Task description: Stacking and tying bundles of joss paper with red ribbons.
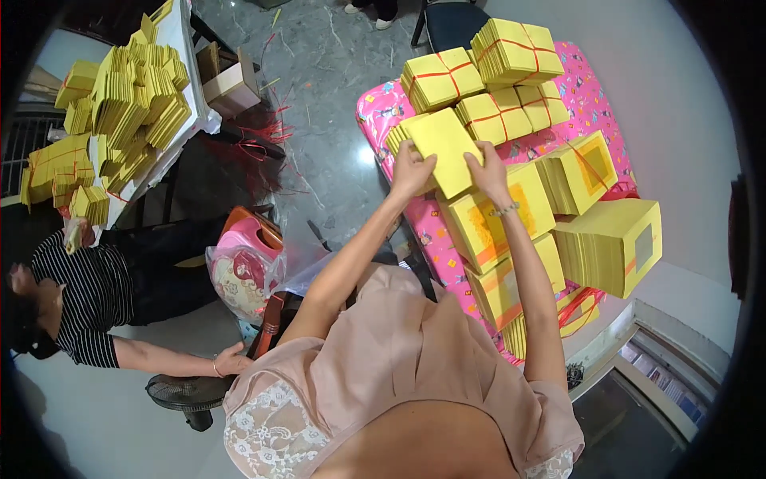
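Note:
Both of my hands are closed around a stack of yellow paper (444, 144) above the near-left part of the pink table. My left hand (412, 171) grips its left edge, and my right hand (488, 171), with a bracelet on the wrist, grips its right edge. The fingertips under the paper are hidden. Just behind it are yellow bundles tied with red string (488, 114). A taller stack with an orange printed square (499, 215) stands close beneath my right hand and forearm.
The table wears a pink patterned cover (369, 108). More yellow stacks (610, 243) stand at its right. At left, a white table (177, 32) bears loose yellow paper piles (132, 92). A co-worker in a striped top (92, 279) reaches toward my side. A black fan (185, 393) and a cardboard box (231, 88) stand nearby.

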The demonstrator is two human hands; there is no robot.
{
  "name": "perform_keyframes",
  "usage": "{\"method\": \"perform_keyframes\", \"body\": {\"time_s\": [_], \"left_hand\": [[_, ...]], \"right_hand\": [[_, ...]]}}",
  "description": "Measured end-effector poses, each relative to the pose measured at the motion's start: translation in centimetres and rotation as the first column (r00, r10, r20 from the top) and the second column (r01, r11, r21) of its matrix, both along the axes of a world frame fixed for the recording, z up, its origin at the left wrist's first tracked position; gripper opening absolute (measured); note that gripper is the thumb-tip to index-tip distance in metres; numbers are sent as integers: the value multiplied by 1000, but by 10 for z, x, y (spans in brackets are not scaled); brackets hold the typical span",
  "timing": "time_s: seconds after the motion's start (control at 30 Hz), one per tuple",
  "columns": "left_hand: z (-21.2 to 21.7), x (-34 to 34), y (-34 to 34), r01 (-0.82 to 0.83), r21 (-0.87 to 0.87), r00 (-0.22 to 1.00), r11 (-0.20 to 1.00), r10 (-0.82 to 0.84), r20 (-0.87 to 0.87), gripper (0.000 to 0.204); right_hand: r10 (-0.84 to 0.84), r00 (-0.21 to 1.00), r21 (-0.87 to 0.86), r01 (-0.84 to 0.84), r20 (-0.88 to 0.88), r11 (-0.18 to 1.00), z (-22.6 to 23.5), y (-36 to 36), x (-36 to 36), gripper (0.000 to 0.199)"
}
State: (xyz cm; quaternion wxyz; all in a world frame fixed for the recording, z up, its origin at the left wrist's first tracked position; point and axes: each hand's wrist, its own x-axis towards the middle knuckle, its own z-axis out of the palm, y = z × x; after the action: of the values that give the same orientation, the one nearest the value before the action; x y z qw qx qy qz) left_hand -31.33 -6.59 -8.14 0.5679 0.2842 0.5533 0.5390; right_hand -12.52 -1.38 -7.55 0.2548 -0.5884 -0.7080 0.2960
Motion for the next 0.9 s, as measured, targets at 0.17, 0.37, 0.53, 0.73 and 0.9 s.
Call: {"method": "perform_keyframes", "body": {"time_s": [0.17,0.37,0.53,0.73,0.9], "left_hand": [[-34,-27,6,-63,-96,955,993,32,-296,50],[-60,-34,4,-71,-137,913,988,10,-407,40],[-64,-36,1,-89,-144,946,985,39,-322,40],[-65,-34,-3,-88,-238,813,967,-68,-579,48],[-79,-37,-6,-126,-246,991,961,114,-63,50]], "right_hand": [[13,990,-119,3,139,993,-10,7,-36,41],[103,953,-281,-21,284,960,-20,14,-43,45],[129,930,-336,-6,345,942,-25,20,-48,47],[169,900,-376,-7,401,927,-23,21,-50,50],[304,937,-506,-179,175,844,-41,36,-48,55]]}}
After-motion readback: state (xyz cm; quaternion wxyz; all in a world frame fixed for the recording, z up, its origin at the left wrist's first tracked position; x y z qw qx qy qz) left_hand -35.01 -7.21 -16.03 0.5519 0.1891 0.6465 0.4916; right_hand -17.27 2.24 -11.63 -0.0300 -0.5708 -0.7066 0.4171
